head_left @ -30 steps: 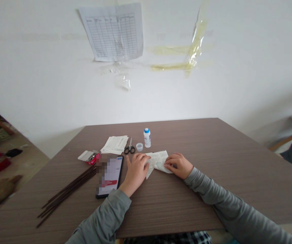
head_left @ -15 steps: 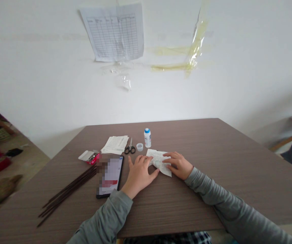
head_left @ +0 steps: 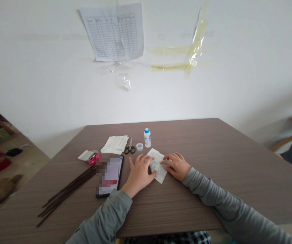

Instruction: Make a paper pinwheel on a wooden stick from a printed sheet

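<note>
A folded piece of printed white paper (head_left: 158,165) lies on the brown wooden table (head_left: 212,176) in front of me. My left hand (head_left: 140,172) rests flat on the table, its fingers pressing the paper's left edge. My right hand (head_left: 175,165) presses down on the paper's right side with fingers spread. Both hands hold the paper flat between them; neither lifts it.
A phone (head_left: 109,175) with a lit screen lies left of my left hand. Thin dark sticks (head_left: 64,193) lie further left. Behind are a red-and-white small box (head_left: 88,156), a stack of paper (head_left: 115,144), scissors (head_left: 130,147), a small cap (head_left: 139,146) and a white glue bottle (head_left: 147,137).
The paper has been turned and folded narrower, from a wide triangular shape to a slanted strip. My hands have drawn closer together over it.
</note>
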Motion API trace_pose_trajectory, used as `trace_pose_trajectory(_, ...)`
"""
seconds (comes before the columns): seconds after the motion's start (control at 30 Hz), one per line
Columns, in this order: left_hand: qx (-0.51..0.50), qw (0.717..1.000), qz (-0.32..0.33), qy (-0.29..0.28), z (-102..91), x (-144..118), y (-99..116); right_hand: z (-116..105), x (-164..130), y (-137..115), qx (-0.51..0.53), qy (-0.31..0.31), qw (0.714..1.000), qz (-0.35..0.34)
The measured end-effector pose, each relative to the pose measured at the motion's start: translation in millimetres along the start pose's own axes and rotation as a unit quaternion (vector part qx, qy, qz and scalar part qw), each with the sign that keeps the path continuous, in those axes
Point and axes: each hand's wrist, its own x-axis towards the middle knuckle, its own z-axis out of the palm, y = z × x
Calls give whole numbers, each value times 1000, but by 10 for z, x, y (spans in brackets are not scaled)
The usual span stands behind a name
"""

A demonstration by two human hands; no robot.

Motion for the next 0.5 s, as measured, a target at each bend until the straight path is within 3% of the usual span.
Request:
trace_pose_trajectory(0.27, 17, 1000, 10, 7, 10, -14, -2, 51, 79, -96, -46, 10, 999, 16)
trace_pose_trajectory(0.5, 26, 999, -7, -33, -57, -6, 42, 1, 108, -197, -94, 1, 995, 18)
